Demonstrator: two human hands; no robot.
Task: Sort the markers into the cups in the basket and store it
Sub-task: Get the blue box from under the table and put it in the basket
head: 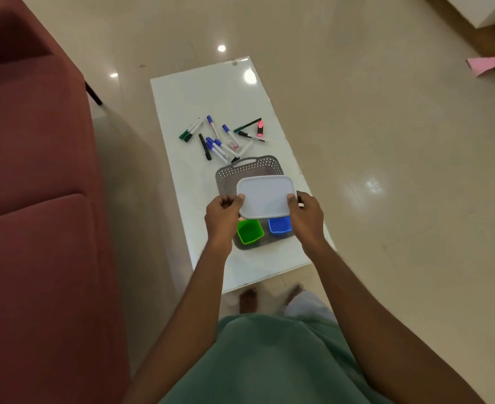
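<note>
Both our hands, left [222, 210] and right [307, 212], pinch the white lid [265, 196] above the basket [225, 176], probably uncovering cups; markers [218, 141] wait scattered beyond.

Soft, dim indoor light; ceiling lamps glare off the glossy floor [386, 141] and white table [211, 91]. Edges bend with wide-angle distortion; feet [249, 300] blur.

Loose markers [221, 138] lie scattered beyond the grey basket [249, 167] holding green [249, 231] and blue cups [279, 225].
</note>
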